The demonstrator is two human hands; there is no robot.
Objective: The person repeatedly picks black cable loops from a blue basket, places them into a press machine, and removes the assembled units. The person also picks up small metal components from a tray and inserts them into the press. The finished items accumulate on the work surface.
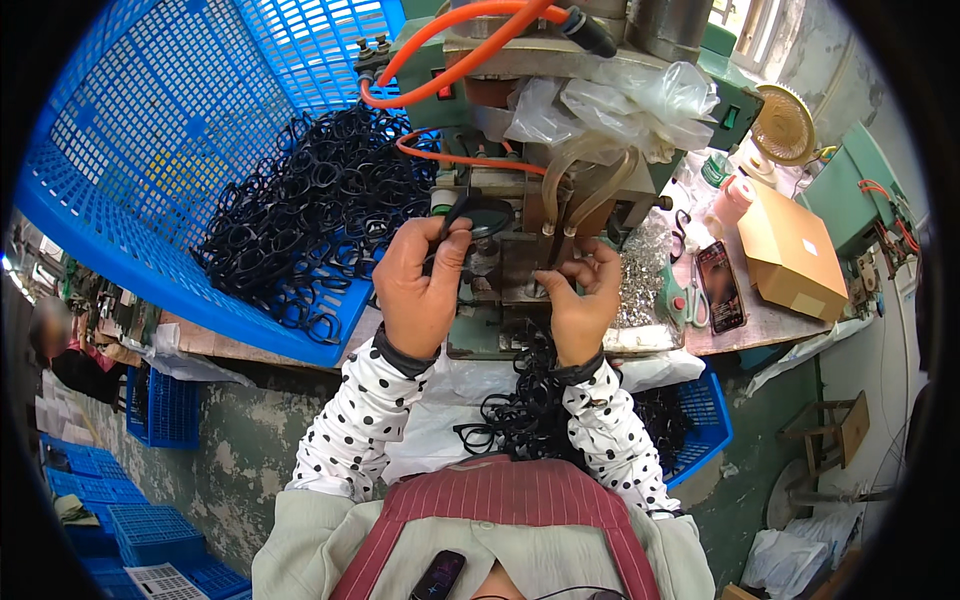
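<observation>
My left hand pinches a black eyeglass frame and holds it up against the front of a bench machine. Part of the frame is hidden behind my fingers. Thumb and fingers closed, my right hand is at the machine's metal fixture, under two clear hoses. Whatever sits between those fingertips is too small to make out. Beside this hand lies a heap of small shiny metal pieces. More black eyeglass frames are piled below my hands, on my lap.
A large blue basket of black frames leans at the left. Orange hoses loop over the machine. At the right are scissors, a phone, a cardboard box and a fan. A blue crate stands below.
</observation>
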